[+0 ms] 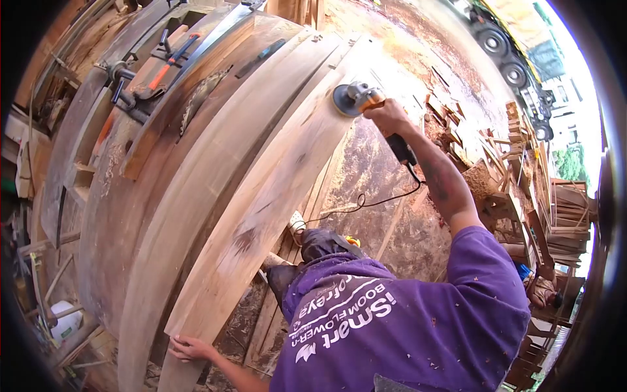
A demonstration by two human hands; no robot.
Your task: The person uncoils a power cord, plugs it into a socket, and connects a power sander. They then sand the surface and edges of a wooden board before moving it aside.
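My right hand point(390, 117) is wrapped round an angle grinder point(371, 98) with an orange body, a silver head and a round disc point(342, 100) that looks like a sanding disc. The disc is at the far part of a long curved wooden plank point(271, 173); contact cannot be made out for certain. Dark, rough patches mark the plank's middle. Near its close end, my left hand point(187, 348) rests on the edge with fingers stretched out. From the grinder's dark rear a black cord point(385, 204) trails down towards my feet.
More curved planks point(189, 189) lie alongside to the left. Clamps point(124, 85), an orange-and-blue tool point(171, 60) and a dark blade-like tool point(261, 57) are there too. Wood scraps point(450, 111) and sawdust cover ground at right. Another person point(542, 291) sits far right; a truck point(506, 52) stands behind.
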